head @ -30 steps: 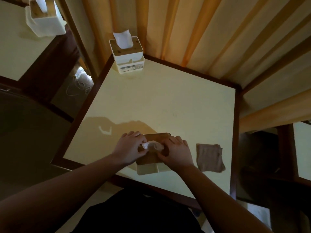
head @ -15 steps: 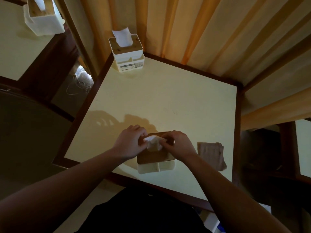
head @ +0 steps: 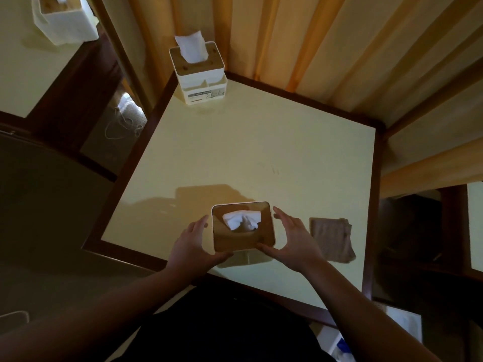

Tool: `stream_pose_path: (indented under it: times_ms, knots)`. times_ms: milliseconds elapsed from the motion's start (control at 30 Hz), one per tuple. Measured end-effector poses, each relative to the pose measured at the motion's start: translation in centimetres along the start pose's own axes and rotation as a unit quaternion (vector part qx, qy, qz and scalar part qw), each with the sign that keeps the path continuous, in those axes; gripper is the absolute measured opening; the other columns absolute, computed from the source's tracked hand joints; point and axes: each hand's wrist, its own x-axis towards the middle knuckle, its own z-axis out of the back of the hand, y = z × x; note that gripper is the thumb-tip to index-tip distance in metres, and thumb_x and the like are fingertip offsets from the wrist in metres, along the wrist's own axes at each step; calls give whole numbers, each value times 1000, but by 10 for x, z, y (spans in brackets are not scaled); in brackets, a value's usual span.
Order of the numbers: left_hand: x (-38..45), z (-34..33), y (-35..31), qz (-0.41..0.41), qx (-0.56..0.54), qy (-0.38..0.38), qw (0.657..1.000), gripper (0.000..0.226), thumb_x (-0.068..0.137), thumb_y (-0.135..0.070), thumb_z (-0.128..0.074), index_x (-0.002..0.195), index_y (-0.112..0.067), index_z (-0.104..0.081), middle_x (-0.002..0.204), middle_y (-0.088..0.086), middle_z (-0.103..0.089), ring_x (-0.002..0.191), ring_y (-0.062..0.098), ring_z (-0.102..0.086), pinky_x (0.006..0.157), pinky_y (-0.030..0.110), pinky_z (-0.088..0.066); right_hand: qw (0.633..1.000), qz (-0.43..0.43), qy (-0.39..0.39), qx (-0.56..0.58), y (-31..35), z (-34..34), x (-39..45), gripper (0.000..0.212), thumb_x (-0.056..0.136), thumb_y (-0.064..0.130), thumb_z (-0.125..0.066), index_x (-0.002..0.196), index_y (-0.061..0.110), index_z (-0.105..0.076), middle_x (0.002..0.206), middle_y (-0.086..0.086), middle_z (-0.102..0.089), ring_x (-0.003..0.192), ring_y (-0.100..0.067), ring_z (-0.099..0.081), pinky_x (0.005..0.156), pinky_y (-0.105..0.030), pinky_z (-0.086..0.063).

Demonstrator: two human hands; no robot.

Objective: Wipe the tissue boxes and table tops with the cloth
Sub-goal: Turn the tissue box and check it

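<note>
A white tissue box (head: 244, 245) with a brown lid stands near the front edge of the cream table (head: 261, 158), a crumpled tissue sticking out of its slot. My left hand (head: 194, 244) lies along its left side and my right hand (head: 291, 240) along its right side. On both hands the fingers are straight and the thumbs touch the box's near edge. A folded brown cloth (head: 330, 240) lies flat on the table just right of my right hand. A second tissue box (head: 200, 74) stands at the table's far left corner.
A third tissue box (head: 65, 20) stands on another table (head: 23, 74) at the upper left. Striped curtains (head: 326, 48) hang behind the table. A dark chair (head: 47, 205) is to the left, and a cable lies on the floor (head: 122, 124).
Both hands have left the tissue at the slot and moved out to the box's sides. The tissue now sticks up free from the lid.
</note>
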Motion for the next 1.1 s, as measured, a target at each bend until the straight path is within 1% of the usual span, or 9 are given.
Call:
stream_pose_path:
  times_ms: [167, 333, 567, 633, 733, 833, 900, 1000, 1100]
  knots:
    - [6, -4, -9, -1, 44, 2, 999, 104, 67, -63, -84, 152, -23, -38, 130, -6, -61, 116, 17, -53, 94, 36, -44, 1000, 2, 17, -11, -1, -12, -3, 118, 72, 80, -73, 167, 37, -16, 151, 4, -56, 139, -19, -46, 111, -42, -46]
    - [19, 1, -18, -43, 66, -12, 997, 108, 55, -76, -63, 147, -23, -48, 121, -6, -65, 118, 21, -52, 94, 38, -40, 999, 13, -42, 28, 8, -11, -7, 104, 78, 60, -84, 163, 28, -34, 138, 2, -65, 128, -20, -54, 101, -35, -48]
    - [69, 22, -66, -135, 74, -49, 987, 102, 47, -70, -69, 138, -27, -59, 109, -15, -70, 116, 22, -57, 101, 42, -45, 987, -14, -150, 60, -4, 17, -8, 104, 75, 58, -89, 160, 21, -42, 126, -2, -69, 120, -26, -60, 90, -30, -47]
    - [90, 27, -92, -163, 78, -45, 983, 101, 46, -69, -72, 137, -29, -59, 106, -17, -68, 115, 23, -58, 103, 41, -44, 978, -30, -191, 73, -6, 35, -5, 101, 73, 52, -92, 158, 22, -46, 115, 5, -65, 116, -25, -62, 85, -28, -45]
    - [123, 30, -135, -193, 77, -25, 978, 104, 44, -67, -76, 139, -28, -59, 104, -19, -63, 116, 23, -58, 106, 42, -42, 967, -72, -230, 81, -13, 66, 0, 94, 75, 50, -90, 156, 29, -47, 109, 21, -48, 115, -18, -60, 80, -26, -42]
    - [157, 28, -183, -222, 93, 10, 970, 103, 48, -61, -85, 142, -28, -58, 105, -20, -59, 119, 23, -56, 109, 43, -40, 953, -98, -265, 112, -32, 93, 11, 95, 74, 58, -86, 157, 35, -46, 104, 27, -44, 119, -14, -59, 90, -34, -54]
    - [180, 23, -215, -238, 96, 30, 966, 101, 54, -52, -95, 143, -26, -57, 104, -19, -59, 120, 22, -55, 109, 41, -39, 945, -109, -280, 126, -47, 110, 21, 97, 75, 61, -85, 159, 32, -44, 107, 23, -49, 121, -13, -57, 93, -34, -55]
    - [217, 10, -258, -259, 101, 48, 959, 101, 56, -48, -97, 145, -26, -56, 105, -20, -59, 121, 21, -56, 108, 39, -40, 934, -126, -310, 127, -69, 138, 37, 97, 78, 62, -85, 159, 27, -45, 117, 14, -59, 123, -13, -56, 93, -29, -52]
    - [257, -6, -298, -266, 124, 69, 954, 105, 56, -49, -96, 149, -26, -53, 114, -14, -63, 123, 23, -54, 108, 38, -39, 926, -137, -327, 127, -96, 161, 59, 96, 80, 63, -84, 159, 23, -46, 127, 5, -67, 123, -18, -59, 96, -36, -55]
